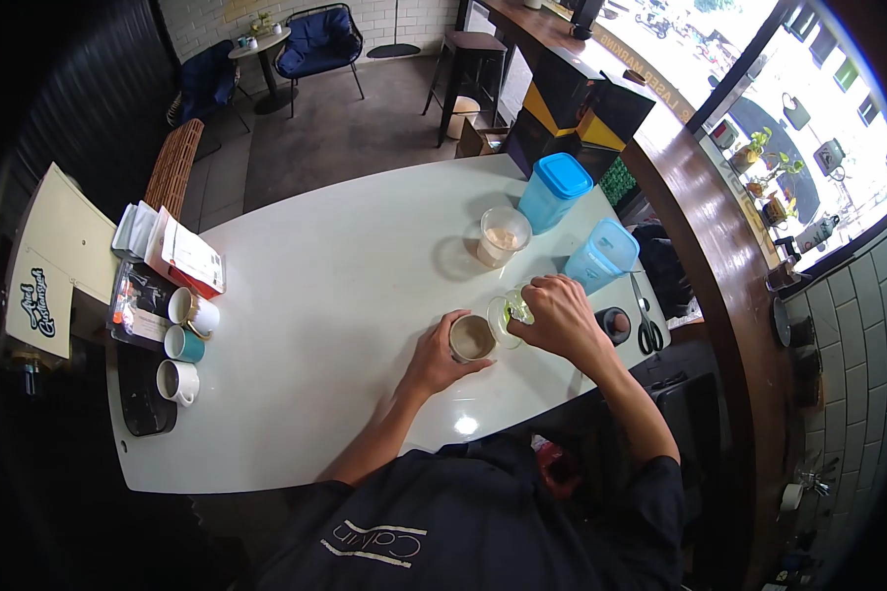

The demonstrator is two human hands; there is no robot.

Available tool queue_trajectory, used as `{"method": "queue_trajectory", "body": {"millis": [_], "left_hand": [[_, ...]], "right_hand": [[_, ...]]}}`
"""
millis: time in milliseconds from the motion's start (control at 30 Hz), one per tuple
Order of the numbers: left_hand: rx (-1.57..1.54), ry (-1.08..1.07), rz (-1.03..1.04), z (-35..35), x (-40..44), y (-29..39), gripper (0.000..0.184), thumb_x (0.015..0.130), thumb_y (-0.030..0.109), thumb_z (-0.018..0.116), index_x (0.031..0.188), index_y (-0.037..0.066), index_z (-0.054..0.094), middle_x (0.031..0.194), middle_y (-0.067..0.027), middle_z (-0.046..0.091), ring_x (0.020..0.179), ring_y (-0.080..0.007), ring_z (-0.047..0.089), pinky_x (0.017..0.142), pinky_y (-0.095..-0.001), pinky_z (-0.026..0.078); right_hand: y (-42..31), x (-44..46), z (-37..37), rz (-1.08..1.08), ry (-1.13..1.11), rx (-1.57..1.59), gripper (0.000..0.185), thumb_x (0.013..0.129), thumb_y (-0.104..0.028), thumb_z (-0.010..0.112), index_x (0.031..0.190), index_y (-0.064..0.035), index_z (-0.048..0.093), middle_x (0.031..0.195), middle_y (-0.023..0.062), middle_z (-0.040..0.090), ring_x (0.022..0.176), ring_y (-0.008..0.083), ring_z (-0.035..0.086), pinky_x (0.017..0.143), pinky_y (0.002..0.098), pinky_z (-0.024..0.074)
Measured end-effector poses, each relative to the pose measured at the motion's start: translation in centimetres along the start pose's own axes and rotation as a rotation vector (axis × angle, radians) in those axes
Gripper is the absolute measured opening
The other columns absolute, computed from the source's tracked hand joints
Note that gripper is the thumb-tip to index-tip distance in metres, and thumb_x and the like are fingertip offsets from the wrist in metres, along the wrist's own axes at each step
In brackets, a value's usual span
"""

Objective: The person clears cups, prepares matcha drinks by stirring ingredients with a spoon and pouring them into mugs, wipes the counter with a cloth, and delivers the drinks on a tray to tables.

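My left hand [438, 356] is wrapped round a cup [472, 338] with something pale brown inside, near the front edge of the white table [315, 286]. Just to the right, my right hand [559, 313] has its fingers pinched at a small clear container [504, 321] with something green in it, beside the cup's rim. Behind my hands stands a clear tub [504, 236] holding a light brown substance. A lidded blue container [556, 192] and an open, paler blue one [601, 256] are at the back right.
Black scissors [648, 325] and a dark round object [613, 325] lie right of my right hand. At the far left are several mugs [178, 382], a dark tray [150, 399] and a red and white box [184, 251]. A wooden counter [705, 207] runs along the right.
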State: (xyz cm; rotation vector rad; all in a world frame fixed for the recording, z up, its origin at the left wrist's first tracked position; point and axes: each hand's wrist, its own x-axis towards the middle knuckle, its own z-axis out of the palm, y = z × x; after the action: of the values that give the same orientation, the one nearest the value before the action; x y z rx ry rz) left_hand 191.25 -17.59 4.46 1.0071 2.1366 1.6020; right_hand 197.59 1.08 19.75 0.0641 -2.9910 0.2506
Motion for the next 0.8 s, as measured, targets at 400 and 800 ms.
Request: {"method": "queue_trajectory", "body": {"millis": [400,800], "left_hand": [[0.003,0.019,0.041,-0.1,0.1,0.0,0.081,0.061,0.028,0.09,0.126,0.003,0.049,0.116,-0.0149,0.061,0.107,-0.0276,0.062,0.092,-0.0381,0.049],[0.015,0.052,0.053,0.1,0.1,-0.2,0.082,0.06,0.037,0.09,0.124,0.001,0.05,0.115,-0.0172,0.061,0.106,-0.0319,0.061,0.092,-0.0406,0.049]], "right_hand": [[-1.2,0.9,1.3,-0.132,-0.05,-0.074,0.027,0.065,-0.027,0.076,0.065,-0.0014,0.066,0.07,0.0113,0.062,0.079,0.0273,0.061,0.075,0.0383,0.0474],[-1.7,1.0,1.4,-0.185,-0.063,-0.186,0.024,0.061,-0.024,0.077,0.07,-0.0046,0.066,0.077,0.0081,0.063,0.083,0.0238,0.061,0.076,0.0348,0.0455]]}}
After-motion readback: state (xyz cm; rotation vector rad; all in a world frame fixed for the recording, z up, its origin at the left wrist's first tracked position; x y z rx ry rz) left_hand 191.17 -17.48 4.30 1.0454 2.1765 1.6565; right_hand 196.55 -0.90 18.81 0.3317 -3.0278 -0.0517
